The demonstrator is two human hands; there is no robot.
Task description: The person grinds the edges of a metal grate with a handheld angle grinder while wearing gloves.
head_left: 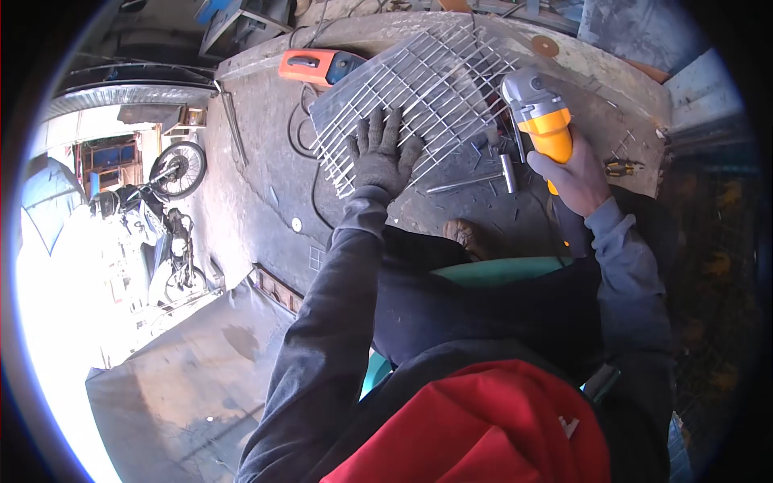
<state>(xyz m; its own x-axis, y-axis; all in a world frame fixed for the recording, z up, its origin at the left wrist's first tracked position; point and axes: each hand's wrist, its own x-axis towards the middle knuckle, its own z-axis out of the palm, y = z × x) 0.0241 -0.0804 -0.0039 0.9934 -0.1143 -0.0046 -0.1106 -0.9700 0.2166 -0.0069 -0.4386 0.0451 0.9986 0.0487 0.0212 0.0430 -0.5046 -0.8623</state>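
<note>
My left hand (382, 157), in a dark grey work glove, lies with fingers spread on the near left part of a welded wire mesh panel (439, 92). The bare right hand (578, 175) is wrapped round the yellow body of an angle grinder (547, 125). Its grey head points away from me, just beyond the right edge of the mesh, and its disc shows edge-on. A chipping hammer (483, 179) with a metal handle rests on the floor between my hands, among short cut pieces of metal.
An orange welding machine (314, 66) sits behind the mesh, with a cable (299, 133) looping on the floor. Pliers (624, 167) lie at the right. A loose brown disc (545, 46) is at the back. At the far left stands a motorcycle (165, 209).
</note>
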